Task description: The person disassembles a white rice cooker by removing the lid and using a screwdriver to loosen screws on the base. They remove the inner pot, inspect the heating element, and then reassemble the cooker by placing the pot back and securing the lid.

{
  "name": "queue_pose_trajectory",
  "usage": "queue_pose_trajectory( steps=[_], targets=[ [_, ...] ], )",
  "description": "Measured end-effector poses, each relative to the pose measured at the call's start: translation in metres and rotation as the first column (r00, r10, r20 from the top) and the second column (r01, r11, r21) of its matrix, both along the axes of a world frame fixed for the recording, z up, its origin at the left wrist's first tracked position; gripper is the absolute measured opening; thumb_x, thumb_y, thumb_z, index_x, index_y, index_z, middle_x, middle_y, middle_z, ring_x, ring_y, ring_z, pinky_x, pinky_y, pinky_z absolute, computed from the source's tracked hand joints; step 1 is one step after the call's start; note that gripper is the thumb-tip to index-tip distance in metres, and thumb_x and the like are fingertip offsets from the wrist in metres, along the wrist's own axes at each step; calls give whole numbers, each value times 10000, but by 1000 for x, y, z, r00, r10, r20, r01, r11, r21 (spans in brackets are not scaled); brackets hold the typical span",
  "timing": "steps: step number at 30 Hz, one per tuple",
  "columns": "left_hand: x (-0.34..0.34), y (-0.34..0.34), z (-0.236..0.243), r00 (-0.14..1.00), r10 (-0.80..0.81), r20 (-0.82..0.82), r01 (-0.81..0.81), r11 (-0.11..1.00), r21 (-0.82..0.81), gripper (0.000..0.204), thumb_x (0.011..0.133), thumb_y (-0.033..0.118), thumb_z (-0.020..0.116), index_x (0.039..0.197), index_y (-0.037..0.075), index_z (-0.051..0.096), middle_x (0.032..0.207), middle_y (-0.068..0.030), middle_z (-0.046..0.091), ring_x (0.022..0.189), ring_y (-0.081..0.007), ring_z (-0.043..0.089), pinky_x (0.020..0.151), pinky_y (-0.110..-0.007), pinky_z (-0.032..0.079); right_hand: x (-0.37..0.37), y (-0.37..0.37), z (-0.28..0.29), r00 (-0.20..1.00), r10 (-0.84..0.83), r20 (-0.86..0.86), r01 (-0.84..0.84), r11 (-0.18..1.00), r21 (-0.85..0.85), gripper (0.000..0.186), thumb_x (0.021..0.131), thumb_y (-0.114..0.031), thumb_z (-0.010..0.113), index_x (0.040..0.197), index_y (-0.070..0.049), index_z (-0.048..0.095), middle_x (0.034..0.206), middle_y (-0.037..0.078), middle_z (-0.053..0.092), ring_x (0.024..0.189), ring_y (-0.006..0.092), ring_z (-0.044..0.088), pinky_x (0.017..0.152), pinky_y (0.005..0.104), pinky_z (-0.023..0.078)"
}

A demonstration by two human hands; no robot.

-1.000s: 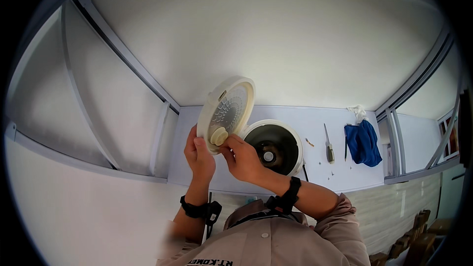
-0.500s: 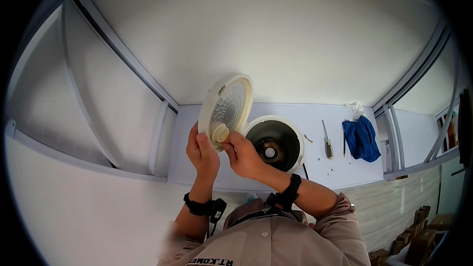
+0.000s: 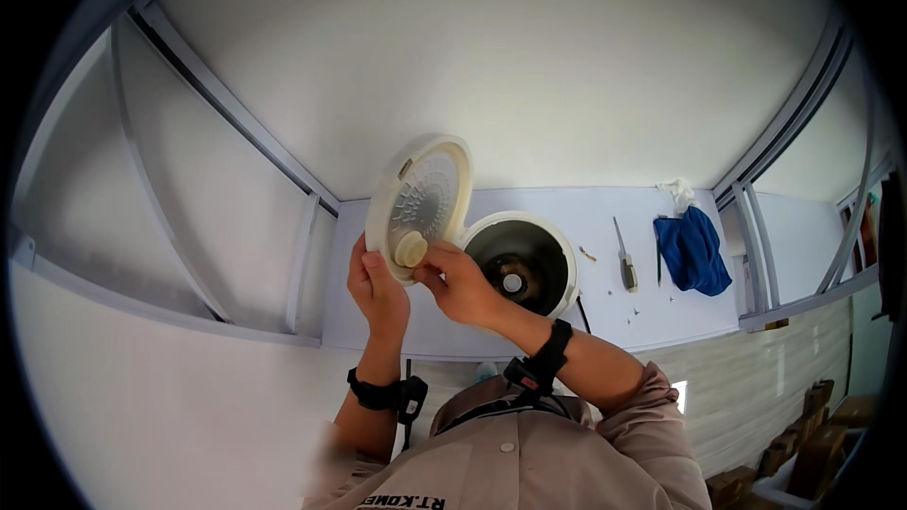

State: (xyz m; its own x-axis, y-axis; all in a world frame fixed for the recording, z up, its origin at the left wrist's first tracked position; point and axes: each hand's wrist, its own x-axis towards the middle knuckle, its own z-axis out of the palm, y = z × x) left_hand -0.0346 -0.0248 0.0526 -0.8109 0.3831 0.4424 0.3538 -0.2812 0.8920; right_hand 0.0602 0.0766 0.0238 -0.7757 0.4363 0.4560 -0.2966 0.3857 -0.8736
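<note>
A white rice cooker (image 3: pixel 571 255) stands on the table with its lid raised. Inside its dark grey body a pale round knob shows at the bottom, with brownish stains around it. The lid (image 3: pixel 433 198) tilts up at the left, its dimpled metal inner plate facing right. My left hand (image 3: pixel 380 293) grips the lid's lower left edge, fingers behind and thumb in front. On the lid's inner side sits a round cream cap (image 3: pixel 411 248). My right hand (image 3: pixel 460 283) pinches at the cap's right edge; its fingertips are partly hidden.
To the right lie a screwdriver (image 3: pixel 627 269), a thin dark rod (image 3: pixel 658 260), a blue cloth (image 3: pixel 696 253) and a white crumpled cloth (image 3: pixel 678 195). Several tiny screws (image 3: pixel 635 311) and a small brownish piece (image 3: pixel 588 253) are scattered near the cooker. Metal frame posts flank the table (image 3: pixel 605 331).
The whole scene has shifted slightly left in the view. My right fingers have moved a little up along the cap's edge; my left hand keeps its hold on the lid.
</note>
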Motion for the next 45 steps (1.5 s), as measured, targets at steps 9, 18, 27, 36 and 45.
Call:
queue_pose_trajectory(
  steps=[9, 18, 27, 36, 45],
  targets=[
    [3, 3, 3, 997, 66, -36, -66, 998, -6, 603, 1088, 485, 498, 1296, -72, 602, 1142, -97, 702, 1006, -149, 648, 891, -292, 522, 4, -19, 7, 962, -270, -47, 274, 950, 151, 157, 873, 74, 641, 1001, -5, 597, 948, 177, 605, 927, 416, 582, 779, 466, 485],
    [0, 4, -1, 991, 126, -49, -127, 991, -28, 620, 1081, 511, 496, 1270, -67, 619, 1140, -107, 707, 1001, -164, 658, 884, -296, 527, 0, -21, -2, 963, -230, -138, 238, 970, 46, 137, 869, 88, 634, 962, -5, 598, 914, 173, 620, 893, 414, 600, 755, 454, 492],
    [2, 10, 8, 993, 112, -23, -113, 993, -47, 572, 1088, 459, 506, 1289, -66, 613, 1166, -106, 703, 1023, -164, 657, 897, -297, 526, -5, -8, -5, 981, -191, -25, 192, 981, 7, 39, 968, 36, 568, 984, 11, 592, 896, 203, 650, 853, 423, 650, 732, 427, 522],
    [5, 20, 11, 991, 134, -12, -134, 990, -34, 511, 1094, 393, 509, 1300, -63, 612, 1161, -107, 704, 1020, -166, 658, 899, -301, 529, -7, -3, -3, 984, -178, -20, 177, 984, -38, 36, 975, 31, 563, 1001, 14, 581, 864, 197, 651, 818, 394, 647, 728, 422, 521],
    [-4, 20, 5, 987, 155, -46, -157, 985, -66, 512, 1107, 396, 467, 1276, -60, 627, 1128, -97, 706, 988, -152, 651, 879, -292, 522, 2, 1, 8, 994, -105, -38, 104, 994, -29, 105, 877, 65, 661, 948, -12, 648, 962, 151, 662, 929, 359, 645, 793, 417, 522]
  ],
)
